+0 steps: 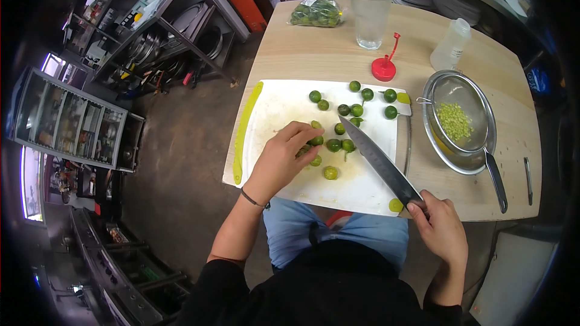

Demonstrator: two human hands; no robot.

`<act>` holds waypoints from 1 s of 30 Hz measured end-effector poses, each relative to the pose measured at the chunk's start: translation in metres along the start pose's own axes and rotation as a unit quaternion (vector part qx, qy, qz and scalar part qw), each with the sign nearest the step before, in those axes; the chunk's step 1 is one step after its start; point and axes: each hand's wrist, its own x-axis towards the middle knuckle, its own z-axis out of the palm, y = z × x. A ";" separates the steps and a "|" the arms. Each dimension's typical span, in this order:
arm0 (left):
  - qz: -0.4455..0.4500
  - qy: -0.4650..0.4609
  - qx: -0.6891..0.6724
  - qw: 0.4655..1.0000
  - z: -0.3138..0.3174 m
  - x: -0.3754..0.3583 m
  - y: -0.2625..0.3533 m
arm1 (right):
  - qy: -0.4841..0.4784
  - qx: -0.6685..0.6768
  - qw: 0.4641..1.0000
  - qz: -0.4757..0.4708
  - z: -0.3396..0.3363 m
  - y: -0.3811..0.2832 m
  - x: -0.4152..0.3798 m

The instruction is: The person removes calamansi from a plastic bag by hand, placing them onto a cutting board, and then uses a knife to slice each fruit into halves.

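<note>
My right hand grips the handle of a large kitchen knife. Its blade slants up and left over the white cutting board, with the tip among small green limes. My left hand is over the board, fingers curled round a small lime; the palm side is hidden. Close to those fingertips lie more limes, some touching each other. A yellowish-green lime, apparently cut, sits nearer to me on the board.
Right of the board, a strainer with pale green bits rests on a metal bowl. Behind stand a bagged bunch of limes, a glass, a red squeeze-bottle cap and a plastic bottle. A pen-like object lies far right.
</note>
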 end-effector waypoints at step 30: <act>0.017 0.160 0.036 0.986 0.004 -0.076 -0.041 | -0.029 -0.155 0.979 -0.133 0.046 -0.058 0.019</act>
